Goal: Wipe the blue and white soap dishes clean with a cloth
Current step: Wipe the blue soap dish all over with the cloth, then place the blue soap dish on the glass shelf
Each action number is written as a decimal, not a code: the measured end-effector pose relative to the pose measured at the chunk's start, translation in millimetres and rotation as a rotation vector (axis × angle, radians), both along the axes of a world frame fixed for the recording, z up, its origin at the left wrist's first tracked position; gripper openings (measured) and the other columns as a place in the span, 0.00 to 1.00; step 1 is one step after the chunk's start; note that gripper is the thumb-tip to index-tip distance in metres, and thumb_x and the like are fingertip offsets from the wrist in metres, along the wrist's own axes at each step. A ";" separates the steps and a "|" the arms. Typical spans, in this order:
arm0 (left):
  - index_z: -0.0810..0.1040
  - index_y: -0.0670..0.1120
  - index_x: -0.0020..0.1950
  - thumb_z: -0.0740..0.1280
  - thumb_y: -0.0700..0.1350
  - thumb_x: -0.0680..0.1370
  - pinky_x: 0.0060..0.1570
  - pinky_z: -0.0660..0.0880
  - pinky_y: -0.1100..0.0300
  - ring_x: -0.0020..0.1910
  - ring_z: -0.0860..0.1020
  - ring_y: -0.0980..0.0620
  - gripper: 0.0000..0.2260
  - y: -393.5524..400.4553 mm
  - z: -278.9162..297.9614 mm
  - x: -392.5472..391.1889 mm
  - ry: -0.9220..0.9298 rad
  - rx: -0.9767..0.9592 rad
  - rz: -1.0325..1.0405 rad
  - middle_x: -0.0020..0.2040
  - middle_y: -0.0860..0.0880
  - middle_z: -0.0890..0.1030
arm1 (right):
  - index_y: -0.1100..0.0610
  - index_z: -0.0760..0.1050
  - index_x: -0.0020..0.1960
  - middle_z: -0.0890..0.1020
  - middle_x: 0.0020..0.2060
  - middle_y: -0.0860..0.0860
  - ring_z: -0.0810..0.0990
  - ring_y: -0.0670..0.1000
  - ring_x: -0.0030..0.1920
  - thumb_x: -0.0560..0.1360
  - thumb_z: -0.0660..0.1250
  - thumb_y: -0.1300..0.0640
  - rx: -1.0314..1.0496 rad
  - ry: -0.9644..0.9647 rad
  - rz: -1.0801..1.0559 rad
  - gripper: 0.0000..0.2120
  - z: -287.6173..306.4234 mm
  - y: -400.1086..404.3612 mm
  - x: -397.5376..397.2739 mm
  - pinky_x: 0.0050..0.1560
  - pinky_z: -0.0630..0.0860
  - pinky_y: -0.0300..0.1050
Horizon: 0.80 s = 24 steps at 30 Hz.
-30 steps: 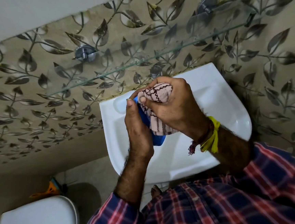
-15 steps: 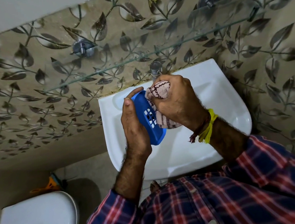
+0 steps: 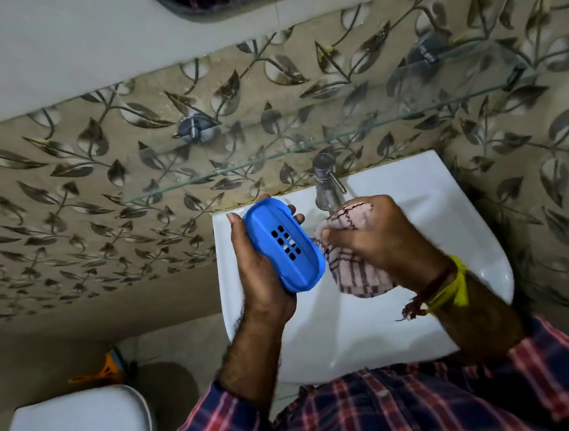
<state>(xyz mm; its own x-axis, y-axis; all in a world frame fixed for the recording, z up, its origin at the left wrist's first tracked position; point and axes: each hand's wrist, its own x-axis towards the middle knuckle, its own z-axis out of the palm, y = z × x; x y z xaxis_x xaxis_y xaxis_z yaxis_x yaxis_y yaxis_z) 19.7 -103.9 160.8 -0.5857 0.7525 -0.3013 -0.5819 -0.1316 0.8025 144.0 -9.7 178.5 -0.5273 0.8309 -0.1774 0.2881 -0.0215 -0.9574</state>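
Observation:
My left hand (image 3: 259, 279) grips the blue soap dish (image 3: 283, 244) over the left part of the white basin (image 3: 448, 221). The dish shows its slotted face, with several drain holes in the middle. My right hand (image 3: 378, 241) holds a bunched pink striped cloth (image 3: 357, 274) just right of the dish. The cloth lies beside the dish's right edge; whether it touches is hard to tell. No white soap dish is in view.
A steel tap (image 3: 327, 184) stands at the basin's back, just above my right hand. A glass shelf (image 3: 304, 146) juts from the leaf-patterned wall over the basin. A white toilet lid (image 3: 78, 429) sits low on the left, an orange item (image 3: 109, 370) behind it.
The cloth came off the dish and my right hand drew to the right. The dish's slotted face, covered a second ago, now shows fully. The view tilted upward.

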 end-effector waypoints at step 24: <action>0.69 0.56 0.65 0.82 0.59 0.54 0.39 0.77 0.64 0.45 0.82 0.60 0.43 -10.8 -37.0 7.4 0.169 -0.507 -0.180 0.56 0.52 0.80 | 0.62 0.86 0.42 0.86 0.38 0.64 0.86 0.66 0.41 0.73 0.73 0.68 -0.465 0.222 -0.288 0.04 -32.0 4.0 10.2 0.47 0.84 0.63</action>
<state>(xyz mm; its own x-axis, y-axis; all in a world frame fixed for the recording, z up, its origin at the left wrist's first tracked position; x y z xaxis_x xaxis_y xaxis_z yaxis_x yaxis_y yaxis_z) 27.1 -114.7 123.8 -0.5332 0.6304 -0.5641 -0.4172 0.3841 0.8236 154.3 -5.7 146.5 -0.3582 0.8076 -0.4685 0.0021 -0.5012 -0.8654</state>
